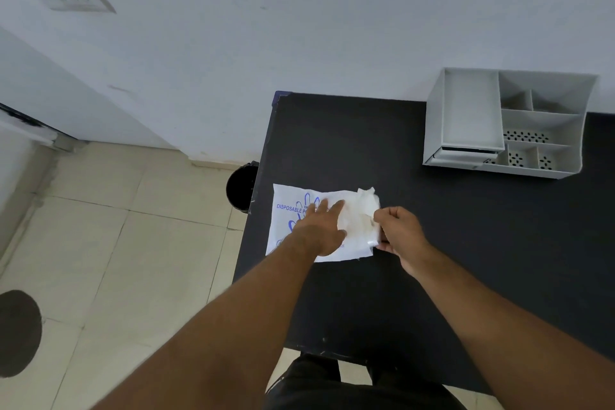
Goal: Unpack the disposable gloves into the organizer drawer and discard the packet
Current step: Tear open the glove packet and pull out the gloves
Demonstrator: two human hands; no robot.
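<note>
A white packet [289, 213] with blue print reading "DISPOSABLE" lies flat near the left edge of the black table [382, 150]. My left hand [321, 230] rests flat on the packet with fingers spread, pressing it down. At the packet's right end a bunch of thin translucent gloves [364, 206] sticks out. My right hand [401, 235] pinches that right end, fingers closed on the gloves. The grey organizer [545, 123] stands at the table's far right against the wall, its drawer [466, 151] at the lower left of its front pulled out only slightly.
A black waste bin [241, 186] stands on the tiled floor just left of the table, its mouth open upward. The organizer has a flat tray on top and several perforated compartments. A white wall runs behind the table. A dark round object [18, 333] lies on the floor at far left.
</note>
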